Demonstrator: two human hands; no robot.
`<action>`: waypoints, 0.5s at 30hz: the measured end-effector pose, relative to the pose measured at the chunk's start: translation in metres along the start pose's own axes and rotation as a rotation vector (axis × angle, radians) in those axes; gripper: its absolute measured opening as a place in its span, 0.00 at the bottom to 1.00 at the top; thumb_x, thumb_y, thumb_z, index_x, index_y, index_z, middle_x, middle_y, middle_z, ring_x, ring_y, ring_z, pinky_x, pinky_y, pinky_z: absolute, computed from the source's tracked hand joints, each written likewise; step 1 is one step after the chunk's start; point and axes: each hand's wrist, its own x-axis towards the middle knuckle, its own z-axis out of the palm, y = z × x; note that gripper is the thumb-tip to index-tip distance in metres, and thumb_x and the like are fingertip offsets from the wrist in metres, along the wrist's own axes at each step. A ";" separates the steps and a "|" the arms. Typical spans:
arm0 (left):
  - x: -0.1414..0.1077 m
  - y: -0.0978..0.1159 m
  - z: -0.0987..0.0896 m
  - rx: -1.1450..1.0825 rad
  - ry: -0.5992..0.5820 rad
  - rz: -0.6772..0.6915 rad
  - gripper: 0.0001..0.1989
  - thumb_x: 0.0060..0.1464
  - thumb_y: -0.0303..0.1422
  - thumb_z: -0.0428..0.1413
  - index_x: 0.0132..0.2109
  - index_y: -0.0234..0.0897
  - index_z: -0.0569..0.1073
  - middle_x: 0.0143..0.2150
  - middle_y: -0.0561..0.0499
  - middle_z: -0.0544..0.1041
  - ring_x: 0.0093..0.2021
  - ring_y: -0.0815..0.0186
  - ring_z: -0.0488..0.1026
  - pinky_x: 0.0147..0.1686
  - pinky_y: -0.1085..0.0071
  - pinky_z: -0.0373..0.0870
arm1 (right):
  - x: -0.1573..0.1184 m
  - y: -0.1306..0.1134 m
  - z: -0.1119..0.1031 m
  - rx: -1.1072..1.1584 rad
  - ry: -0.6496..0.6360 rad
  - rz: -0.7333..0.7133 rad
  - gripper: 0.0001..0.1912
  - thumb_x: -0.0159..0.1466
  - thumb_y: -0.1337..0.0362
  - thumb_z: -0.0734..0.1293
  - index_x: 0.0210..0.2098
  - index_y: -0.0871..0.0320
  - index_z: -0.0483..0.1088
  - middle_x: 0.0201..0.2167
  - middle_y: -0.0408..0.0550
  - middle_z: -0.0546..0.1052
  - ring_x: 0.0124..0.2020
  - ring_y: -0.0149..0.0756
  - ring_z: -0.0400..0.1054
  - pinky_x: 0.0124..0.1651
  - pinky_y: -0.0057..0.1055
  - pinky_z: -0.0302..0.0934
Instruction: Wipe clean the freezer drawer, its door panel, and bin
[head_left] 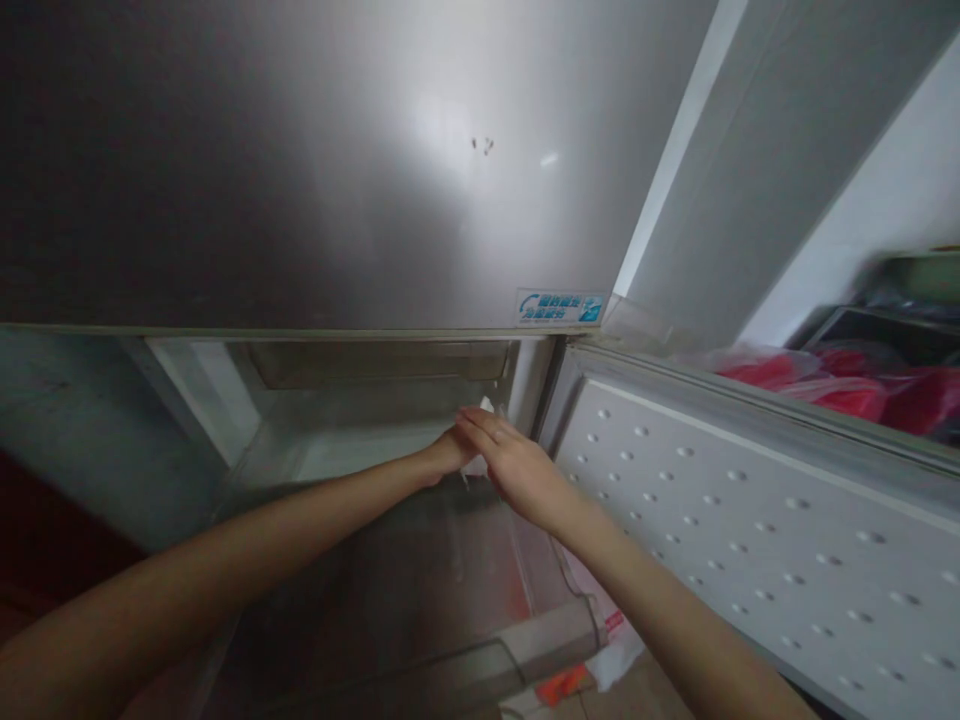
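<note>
My left hand (450, 450) and my right hand (504, 450) meet over the right side of an opened fridge compartment (352, 430). Between them is a small crumpled white piece (477, 466), perhaps tissue or thin plastic. The right hand lies over it with its fingers pressed together, their tips against the left hand. The left hand's fingers are mostly hidden behind the right. Below the hands a clear drawer (360, 600) is pulled out from the compartment.
The silver upper door (300, 180) is closed above. On the right the lower door (705, 500) stands wide open, its inner panel dotted with bumps. Pink-red bags (847, 385) lie behind it. An orange and white packet (566, 685) is on the floor.
</note>
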 end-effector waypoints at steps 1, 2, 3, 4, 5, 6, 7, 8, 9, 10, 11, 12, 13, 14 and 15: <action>-0.005 0.000 0.001 0.013 -0.002 0.001 0.16 0.52 0.24 0.53 0.48 0.35 0.76 0.42 0.41 0.79 0.49 0.52 0.73 0.44 0.60 0.73 | 0.012 0.003 0.007 -0.053 -0.102 0.007 0.31 0.60 0.83 0.57 0.63 0.71 0.58 0.63 0.68 0.63 0.67 0.44 0.55 0.66 0.42 0.56; -0.010 -0.001 0.001 0.025 -0.010 -0.004 0.16 0.53 0.25 0.52 0.48 0.36 0.75 0.44 0.42 0.79 0.49 0.53 0.73 0.43 0.61 0.74 | 0.020 0.005 0.012 -0.108 -0.192 0.020 0.32 0.60 0.84 0.59 0.64 0.71 0.57 0.62 0.69 0.65 0.66 0.45 0.57 0.64 0.42 0.58; -0.015 -0.003 0.000 0.036 -0.019 -0.010 0.15 0.54 0.25 0.52 0.49 0.36 0.75 0.45 0.42 0.78 0.49 0.54 0.73 0.41 0.63 0.74 | 0.026 0.006 0.017 -0.166 -0.266 0.036 0.33 0.59 0.83 0.60 0.64 0.71 0.56 0.60 0.68 0.68 0.64 0.45 0.60 0.62 0.41 0.61; -0.020 -0.005 -0.002 0.045 -0.032 -0.020 0.14 0.54 0.25 0.51 0.48 0.35 0.74 0.45 0.42 0.78 0.47 0.55 0.74 0.39 0.65 0.74 | 0.028 0.006 0.020 -0.227 -0.322 0.051 0.33 0.60 0.83 0.60 0.65 0.70 0.56 0.57 0.67 0.70 0.61 0.45 0.63 0.60 0.40 0.62; -0.026 -0.008 -0.005 0.053 -0.048 -0.034 0.13 0.54 0.25 0.50 0.45 0.34 0.75 0.43 0.42 0.79 0.44 0.57 0.75 0.37 0.66 0.74 | 0.029 0.006 0.022 -0.288 -0.360 0.063 0.34 0.60 0.83 0.60 0.65 0.70 0.55 0.54 0.65 0.73 0.58 0.45 0.65 0.58 0.39 0.63; -0.032 -0.009 -0.009 0.069 -0.074 -0.049 0.11 0.52 0.24 0.50 0.41 0.33 0.75 0.40 0.43 0.79 0.41 0.58 0.76 0.35 0.67 0.74 | 0.027 0.005 0.024 -0.349 -0.385 0.071 0.33 0.61 0.82 0.60 0.66 0.68 0.55 0.52 0.63 0.74 0.56 0.44 0.67 0.57 0.38 0.64; -0.038 -0.011 -0.015 0.092 -0.105 -0.063 0.10 0.51 0.23 0.51 0.37 0.32 0.76 0.37 0.44 0.79 0.39 0.59 0.76 0.33 0.68 0.74 | 0.025 0.005 0.025 -0.410 -0.407 0.070 0.32 0.62 0.80 0.60 0.66 0.66 0.55 0.51 0.61 0.75 0.55 0.44 0.68 0.56 0.37 0.64; -0.045 -0.011 -0.022 0.119 -0.136 -0.072 0.08 0.48 0.23 0.52 0.32 0.33 0.76 0.33 0.46 0.79 0.37 0.59 0.76 0.34 0.67 0.75 | 0.022 0.006 0.026 -0.465 -0.429 0.059 0.31 0.64 0.79 0.60 0.65 0.64 0.56 0.50 0.59 0.76 0.54 0.43 0.68 0.55 0.36 0.64; -0.054 -0.011 -0.030 0.142 -0.155 -0.072 0.07 0.47 0.22 0.53 0.29 0.34 0.75 0.31 0.47 0.78 0.36 0.59 0.76 0.36 0.66 0.75 | 0.019 0.007 0.026 -0.513 -0.455 0.040 0.29 0.64 0.78 0.60 0.64 0.62 0.59 0.49 0.57 0.76 0.53 0.43 0.69 0.53 0.35 0.65; -0.063 -0.009 -0.039 0.174 -0.159 -0.050 0.07 0.45 0.22 0.55 0.28 0.35 0.76 0.31 0.48 0.79 0.37 0.58 0.76 0.40 0.64 0.74 | 0.016 0.008 0.026 -0.551 -0.483 0.018 0.26 0.65 0.77 0.60 0.62 0.60 0.63 0.47 0.56 0.77 0.52 0.43 0.69 0.52 0.35 0.65; -0.074 -0.007 -0.048 0.224 -0.148 -0.006 0.07 0.45 0.22 0.56 0.29 0.36 0.78 0.33 0.48 0.80 0.40 0.57 0.77 0.46 0.63 0.72 | 0.014 0.010 0.027 -0.580 -0.515 -0.004 0.23 0.65 0.76 0.60 0.58 0.60 0.67 0.46 0.56 0.77 0.51 0.43 0.69 0.50 0.35 0.65; -0.087 -0.005 -0.058 0.288 -0.124 0.054 0.08 0.46 0.23 0.57 0.32 0.37 0.79 0.37 0.48 0.82 0.44 0.56 0.76 0.50 0.62 0.70 | 0.013 0.012 0.027 -0.602 -0.547 -0.024 0.19 0.65 0.76 0.60 0.54 0.60 0.71 0.44 0.56 0.77 0.51 0.44 0.69 0.49 0.35 0.65; -0.101 -0.002 -0.068 0.368 -0.085 0.130 0.10 0.47 0.25 0.57 0.36 0.39 0.81 0.42 0.47 0.82 0.48 0.56 0.76 0.54 0.61 0.67 | 0.012 0.014 0.027 -0.616 -0.578 -0.043 0.17 0.65 0.76 0.60 0.49 0.61 0.74 0.43 0.57 0.78 0.50 0.45 0.70 0.48 0.36 0.65; -0.118 0.000 -0.077 0.462 -0.055 0.197 0.12 0.50 0.28 0.57 0.42 0.39 0.81 0.47 0.45 0.81 0.50 0.55 0.75 0.56 0.61 0.66 | 0.012 0.016 0.028 -0.628 -0.606 -0.060 0.15 0.64 0.75 0.61 0.45 0.61 0.75 0.43 0.57 0.78 0.50 0.46 0.70 0.48 0.37 0.65; -0.135 0.001 -0.087 0.530 -0.021 0.249 0.15 0.53 0.31 0.56 0.47 0.40 0.80 0.50 0.43 0.80 0.52 0.54 0.75 0.56 0.60 0.66 | 0.012 0.018 0.028 -0.642 -0.633 -0.080 0.13 0.64 0.75 0.61 0.43 0.62 0.77 0.42 0.58 0.78 0.49 0.46 0.70 0.49 0.39 0.64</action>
